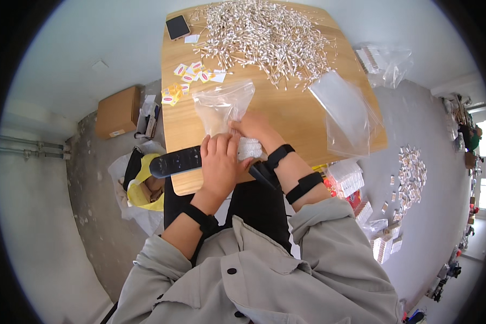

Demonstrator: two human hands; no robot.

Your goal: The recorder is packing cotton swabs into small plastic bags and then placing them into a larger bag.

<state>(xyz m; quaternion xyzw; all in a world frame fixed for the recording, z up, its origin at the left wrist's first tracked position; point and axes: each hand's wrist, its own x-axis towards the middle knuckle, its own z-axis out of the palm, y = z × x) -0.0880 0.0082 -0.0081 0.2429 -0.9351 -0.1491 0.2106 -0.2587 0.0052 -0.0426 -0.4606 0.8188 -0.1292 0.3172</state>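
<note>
Near the table's front edge, my left hand (220, 160) is closed around the side of a tight bundle of cotton swabs (249, 148), its white tips turned up toward me. My right hand (255, 128) is just beyond the bundle, with its fingers closed on the lower part of a clear plastic bag (221, 102). The bag lies stretched away from me, with its wide end toward the middle of the table. How far the bundle sits inside the bag is hidden by my hands. A dark, flat, rounded-end object (176, 162) projects to the left from beneath my left hand.
A large heap of loose cotton swabs (264, 38) covers the table's far part. Small printed cards (191, 73) and a dark-screened device (177, 27) lie at left; clear bags (343, 108) lie at right. On the floor stand a cardboard box (117, 112) and packed swabs (383, 245).
</note>
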